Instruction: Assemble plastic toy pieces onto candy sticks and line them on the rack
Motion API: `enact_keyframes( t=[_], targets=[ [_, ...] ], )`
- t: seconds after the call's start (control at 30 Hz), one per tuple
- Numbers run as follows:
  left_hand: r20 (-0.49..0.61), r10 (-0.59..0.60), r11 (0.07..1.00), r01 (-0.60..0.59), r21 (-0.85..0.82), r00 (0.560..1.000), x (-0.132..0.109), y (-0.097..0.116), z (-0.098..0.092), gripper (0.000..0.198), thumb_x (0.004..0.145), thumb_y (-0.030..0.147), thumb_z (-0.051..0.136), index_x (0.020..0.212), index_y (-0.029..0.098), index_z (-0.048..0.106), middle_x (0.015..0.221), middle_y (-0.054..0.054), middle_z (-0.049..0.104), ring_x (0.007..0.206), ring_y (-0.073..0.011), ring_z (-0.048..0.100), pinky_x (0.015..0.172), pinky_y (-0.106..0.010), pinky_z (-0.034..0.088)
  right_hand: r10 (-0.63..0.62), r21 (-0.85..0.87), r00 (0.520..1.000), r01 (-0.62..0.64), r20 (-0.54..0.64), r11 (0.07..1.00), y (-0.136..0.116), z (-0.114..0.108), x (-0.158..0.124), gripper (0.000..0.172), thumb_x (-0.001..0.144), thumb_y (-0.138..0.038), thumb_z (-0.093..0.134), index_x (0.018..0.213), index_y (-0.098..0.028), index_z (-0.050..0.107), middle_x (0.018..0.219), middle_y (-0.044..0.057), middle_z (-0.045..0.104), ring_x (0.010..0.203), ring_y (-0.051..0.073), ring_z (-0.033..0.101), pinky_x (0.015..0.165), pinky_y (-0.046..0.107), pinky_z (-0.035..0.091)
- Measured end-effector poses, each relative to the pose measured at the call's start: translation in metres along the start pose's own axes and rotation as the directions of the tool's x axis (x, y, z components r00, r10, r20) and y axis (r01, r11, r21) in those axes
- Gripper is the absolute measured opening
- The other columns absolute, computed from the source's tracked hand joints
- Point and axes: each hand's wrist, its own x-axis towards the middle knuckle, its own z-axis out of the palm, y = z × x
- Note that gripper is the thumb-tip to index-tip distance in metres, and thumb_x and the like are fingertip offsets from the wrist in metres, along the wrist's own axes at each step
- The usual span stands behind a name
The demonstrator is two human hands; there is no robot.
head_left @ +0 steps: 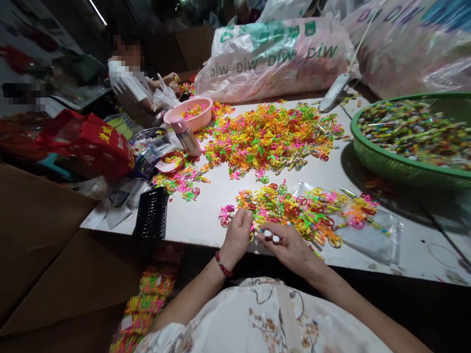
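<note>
My left hand, with a red bead bracelet at its wrist, is closed at the table's front edge on a small pink and yellow plastic toy piece. Close beside it, my right hand is curled round small tubes with white ends; its fingertips meet the toy piece. Exactly how the parts join is too small to tell. Just beyond both hands lies a heap of colourful plastic toys with wheel-like rings. Part of that heap rests on clear plastic bags.
A larger toy pile covers the table's middle. At right stands a green basket full of small tubes. A power strip, pink basin, flask and black tray are around. Another person sits at far left.
</note>
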Motion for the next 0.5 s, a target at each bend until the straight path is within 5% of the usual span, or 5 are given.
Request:
enact_keyframes(
  t=[0.27, 0.4, 0.5],
  targets=[
    [0.082, 0.043, 0.999, -0.042, -0.012, 0.996, 0.014, 0.009, 0.005, 0.037, 0.093, 0.052, 0.043, 0.074, 0.021, 0.048, 0.069, 0.002, 0.044, 0.065, -0.0141, 0.039, 0.063, -0.027, 0.031, -0.022, -0.080, 0.999, 0.019, -0.036, 0.997, 0.001, -0.013, -0.004, 0.024, 0.091, -0.037, 0.051, 0.093, -0.021, 0.068, 0.081, 0.006, 0.070, 0.069, 0.019, 0.063, 0.058, 0.027, 0.050],
    [0.005, 0.106, 0.973, -0.104, 0.204, 0.994, 0.059, 0.017, -0.007, 0.024, 0.094, 0.040, 0.046, 0.079, 0.022, 0.053, 0.070, 0.002, 0.051, 0.068, -0.0151, 0.047, 0.066, -0.027, 0.034, -0.014, -0.281, 0.967, -0.060, -0.253, 0.958, 0.027, -0.055, -0.013, 0.033, 0.087, -0.040, 0.051, 0.110, -0.023, 0.066, 0.098, 0.010, 0.072, 0.082, 0.025, 0.069, 0.065, 0.032, 0.056],
    [-0.171, 0.113, 0.926, -0.041, 0.375, 0.979, 0.106, 0.012, -0.020, 0.004, 0.082, 0.023, 0.059, 0.084, 0.021, 0.056, 0.094, -0.004, 0.056, 0.091, -0.0182, 0.053, 0.083, -0.027, 0.038, -0.142, -0.581, 0.926, -0.096, -0.350, 0.809, 0.057, -0.092, -0.019, 0.038, 0.082, -0.035, 0.051, 0.116, -0.024, 0.063, 0.114, 0.013, 0.067, 0.098, 0.030, 0.067, 0.077, 0.040, 0.056]
  ],
)
